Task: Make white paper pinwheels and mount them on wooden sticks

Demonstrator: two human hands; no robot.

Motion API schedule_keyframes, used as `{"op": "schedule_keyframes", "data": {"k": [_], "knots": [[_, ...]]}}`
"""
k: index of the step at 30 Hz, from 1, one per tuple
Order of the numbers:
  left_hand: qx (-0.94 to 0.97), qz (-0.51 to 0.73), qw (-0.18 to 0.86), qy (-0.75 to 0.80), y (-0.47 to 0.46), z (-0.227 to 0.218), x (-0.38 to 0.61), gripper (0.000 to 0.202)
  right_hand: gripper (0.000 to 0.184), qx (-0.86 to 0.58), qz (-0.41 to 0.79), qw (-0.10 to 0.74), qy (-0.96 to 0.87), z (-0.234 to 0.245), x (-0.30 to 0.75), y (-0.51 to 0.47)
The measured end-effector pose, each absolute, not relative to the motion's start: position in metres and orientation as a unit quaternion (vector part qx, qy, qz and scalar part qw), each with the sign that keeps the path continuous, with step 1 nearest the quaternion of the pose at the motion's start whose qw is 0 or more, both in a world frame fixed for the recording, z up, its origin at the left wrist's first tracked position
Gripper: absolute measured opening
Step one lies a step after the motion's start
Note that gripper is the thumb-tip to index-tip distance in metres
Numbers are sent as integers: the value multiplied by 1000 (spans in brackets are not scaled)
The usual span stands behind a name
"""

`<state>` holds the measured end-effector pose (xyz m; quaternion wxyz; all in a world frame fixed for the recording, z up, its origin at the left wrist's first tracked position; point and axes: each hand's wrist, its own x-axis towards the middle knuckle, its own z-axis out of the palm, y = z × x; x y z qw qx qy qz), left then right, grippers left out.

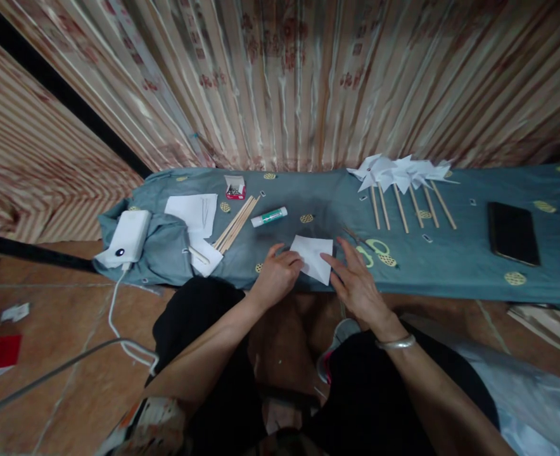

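Note:
A small square of white paper (314,256) lies at the front edge of the cloth-covered surface, between my hands. My left hand (277,273) has its fingers curled at the paper's left edge, pinching it. On the other side, my right hand (356,282) has its fingers apart, with fingertips touching the paper's right edge. Scissors (377,248) with light green handles lie just beyond my right hand. A green and white glue stick (269,217) rests behind my left hand, beside a bundle of thin wooden sticks (236,225).
Several white paper pinwheels (398,174) on wooden sticks lie in a row at the back right. A dark phone or tablet (512,233) is farther right. At left are a small red box (235,188), white paper sheets (189,212) and a white power bank (128,235) with a cable.

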<state>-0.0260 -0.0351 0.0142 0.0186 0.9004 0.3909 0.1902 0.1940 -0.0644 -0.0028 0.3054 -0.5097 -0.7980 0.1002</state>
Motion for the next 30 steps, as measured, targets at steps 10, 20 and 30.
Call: {"op": "schedule_keyframes", "data": {"k": [10, 20, 30], "knots": [[883, 195, 111, 413, -48, 18, -38, 21, 21, -495, 197, 323, -782, 6, 196, -61], [800, 265, 238, 483, -41, 9, -37, 19, 25, -566, 313, 354, -676, 0, 186, -37], [765, 296, 270, 505, -37, 9, -39, 19, 22, -578, 220, 359, -699, -5, 175, -19]]}}
